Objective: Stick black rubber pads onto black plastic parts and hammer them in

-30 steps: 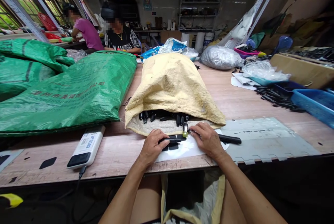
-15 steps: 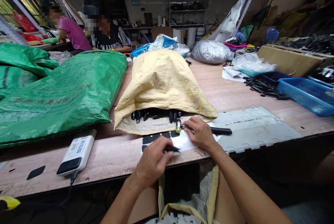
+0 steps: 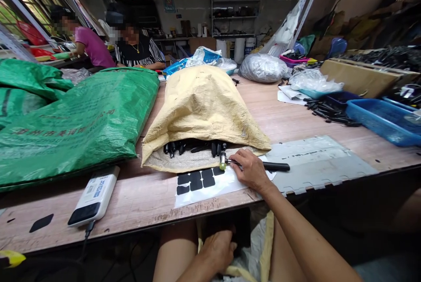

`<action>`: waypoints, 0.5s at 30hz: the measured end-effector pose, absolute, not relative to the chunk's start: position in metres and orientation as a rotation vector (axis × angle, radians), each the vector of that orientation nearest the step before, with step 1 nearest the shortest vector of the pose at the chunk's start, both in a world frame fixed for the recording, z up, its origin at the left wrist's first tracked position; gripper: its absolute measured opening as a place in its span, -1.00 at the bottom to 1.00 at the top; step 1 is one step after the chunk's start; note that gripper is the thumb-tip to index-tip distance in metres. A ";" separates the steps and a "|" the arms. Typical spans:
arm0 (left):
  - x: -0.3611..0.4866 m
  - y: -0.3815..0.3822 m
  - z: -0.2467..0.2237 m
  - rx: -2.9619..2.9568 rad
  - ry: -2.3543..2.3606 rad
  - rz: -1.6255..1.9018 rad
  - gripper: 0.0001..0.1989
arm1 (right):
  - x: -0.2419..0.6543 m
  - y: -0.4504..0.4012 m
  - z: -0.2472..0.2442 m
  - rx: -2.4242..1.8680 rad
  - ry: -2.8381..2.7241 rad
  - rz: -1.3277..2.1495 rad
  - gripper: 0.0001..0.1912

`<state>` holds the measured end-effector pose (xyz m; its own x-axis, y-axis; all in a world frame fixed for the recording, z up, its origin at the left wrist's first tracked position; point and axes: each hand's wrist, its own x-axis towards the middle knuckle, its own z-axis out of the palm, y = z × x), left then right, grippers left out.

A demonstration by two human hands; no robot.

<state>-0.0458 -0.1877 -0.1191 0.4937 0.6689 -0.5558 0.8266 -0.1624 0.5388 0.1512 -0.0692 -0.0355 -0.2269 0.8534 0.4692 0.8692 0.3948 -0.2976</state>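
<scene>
My right hand (image 3: 248, 169) is closed around the metal shaft of a small hammer (image 3: 276, 166), which lies across the table's front part with its black grip pointing right. The hammer's pale yellow-green face (image 3: 222, 165) rests by the corner of a white sheet (image 3: 194, 198) bearing several black rounded stickers (image 3: 196, 181). My left hand (image 3: 217, 249) is down at the mouth of an open bag (image 3: 268, 242) between my knees. Its fingers are bent and mostly hidden, and I see nothing in them. A yellow woven sack (image 3: 207, 102) lies behind the sheet, black parts (image 3: 213, 148) showing in its mouth.
A green sack (image 3: 98, 119) and a white power bank (image 3: 95, 196) with a cable are on the left. To the right are a grey mat (image 3: 322, 159), a pile of black parts (image 3: 329, 113) and a blue tray (image 3: 381, 119). Two people sit across the table.
My left hand has dropped from above the sheet to the bag in my lap, and the black part it held is out of sight. My right hand stays at the hammer.
</scene>
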 end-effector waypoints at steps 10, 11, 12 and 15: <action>-0.079 -0.074 0.028 2.114 1.246 0.530 -0.80 | 0.150 -0.069 -0.036 -1.471 -2.085 -0.038 -0.87; -0.084 -0.056 0.027 2.172 1.453 0.653 -0.81 | 0.150 -0.069 -0.036 -1.469 -2.084 -0.036 -0.88; -0.087 -0.039 0.022 2.221 1.618 0.723 -0.82 | 0.150 -0.069 -0.036 -1.465 -2.083 -0.034 -0.88; -0.093 -0.006 0.003 2.325 1.873 0.658 -0.78 | 0.151 -0.068 -0.037 -1.446 -2.080 -0.032 -0.89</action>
<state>-0.0929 -0.0056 0.0025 0.1582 0.9484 0.2747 0.9119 -0.2470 0.3277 0.1510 -0.0684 -0.0366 -0.2273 0.8460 0.4823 0.8603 0.4065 -0.3076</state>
